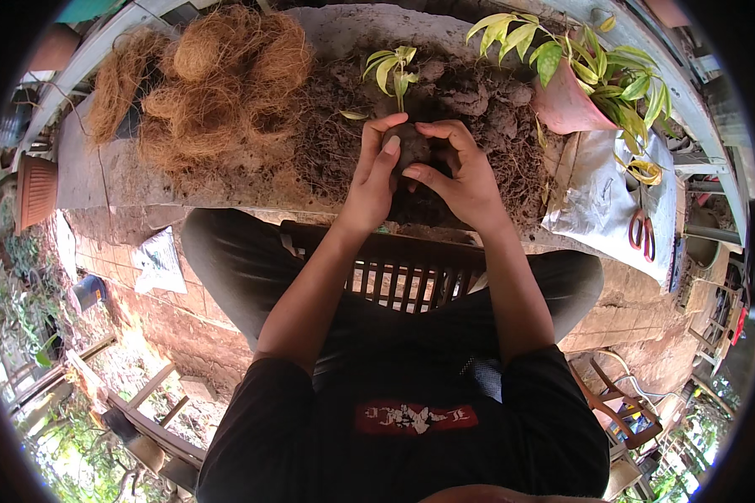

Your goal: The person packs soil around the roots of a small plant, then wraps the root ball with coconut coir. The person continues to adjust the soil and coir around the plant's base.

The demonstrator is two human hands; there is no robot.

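Between my two hands is a dark ball of soil point(409, 149), with a small leafy plant cutting point(401, 82) standing up from its top. My left hand point(377, 163) grips the ball from the left, its thumb on the near face. My right hand point(456, 160) cups the right side with curved fingers and thumb. Behind and beneath them spreads a heap of dark soil mixed with roots point(333, 135). A pile of brown coconut fibre point(207, 94) lies to the left. Part of the ball is hidden by my fingers.
On the right are a pink pot point(569, 100) with a leafy plant, a white plastic sack point(585, 195) and scissors with red-brown handles point(642, 236). A terracotta-coloured pot point(36, 193) stands at the far left. A slatted wooden chair point(409, 283) is below the table edge.
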